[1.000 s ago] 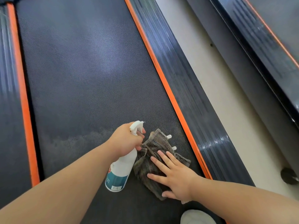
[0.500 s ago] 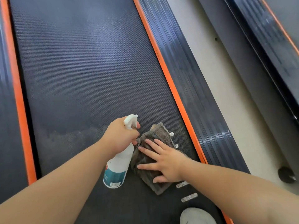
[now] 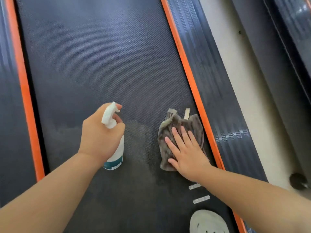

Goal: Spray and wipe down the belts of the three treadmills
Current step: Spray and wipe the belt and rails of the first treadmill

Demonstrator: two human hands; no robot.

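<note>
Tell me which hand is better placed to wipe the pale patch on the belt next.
Probably right. The right hand lies flat on the cloth, beside the pale patch; the left hand grips the bottle.

A strip of pale, cream-coloured floor (image 3: 255,98) runs diagonally down the right of the frame, bare and smooth, narrow at the top and wider toward the lower right. Along its far side stands the dark base of a neighbouring treadmill (image 3: 277,64), matt grey-black, rising at the upper right corner to a glossy black rail (image 3: 299,17) that catches soft, whitish highlights from even light. A small round black foot (image 3: 297,181) sits on the floor at the lower right edge, close under that machine.
</note>
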